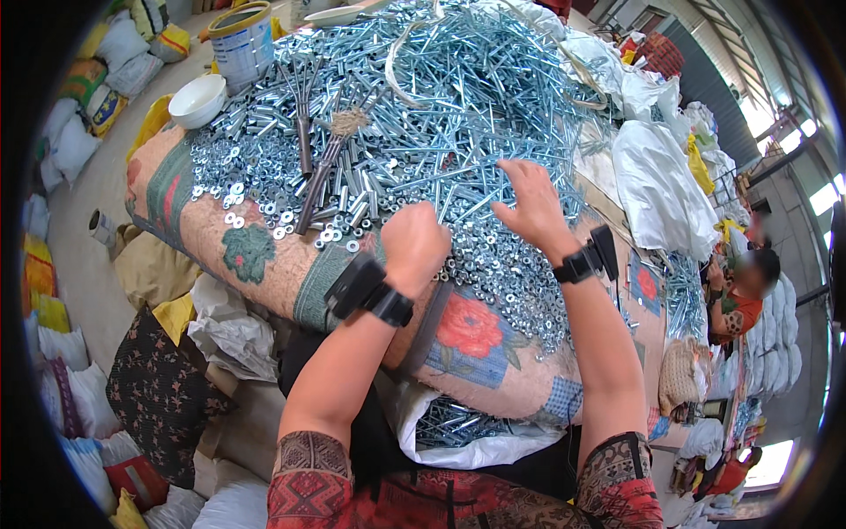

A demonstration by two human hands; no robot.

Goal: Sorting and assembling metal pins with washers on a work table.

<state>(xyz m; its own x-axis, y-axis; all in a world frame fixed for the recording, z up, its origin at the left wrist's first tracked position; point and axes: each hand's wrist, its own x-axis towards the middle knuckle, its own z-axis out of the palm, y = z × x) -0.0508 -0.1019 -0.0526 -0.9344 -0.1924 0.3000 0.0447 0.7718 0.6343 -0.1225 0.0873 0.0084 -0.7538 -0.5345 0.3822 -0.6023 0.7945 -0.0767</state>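
Note:
My left hand [416,246] is closed in a fist at the near edge of the heap, beside the metal sleeves and nuts. What it holds, if anything, is hidden. To its right, my right hand [534,210] reaches over the heap with thumb and forefinger apart, close to the long thin bolts [476,70]. Nothing shows between its fingers. Below it spread many small nuts [507,264]. Short metal sleeves [359,212] and flat washers [236,189] lie to the left. Two claw-like hand rakes [322,181] rest on the sleeves, one with twine around its neck.
The hardware lies on a flower-patterned padded cover [264,251]. An open white sack [493,451] with bolts sits at my lap. A white bowl [199,100] and a bucket [241,48] stand at the far left. Filled sacks [75,145] line the floor; other people work at right.

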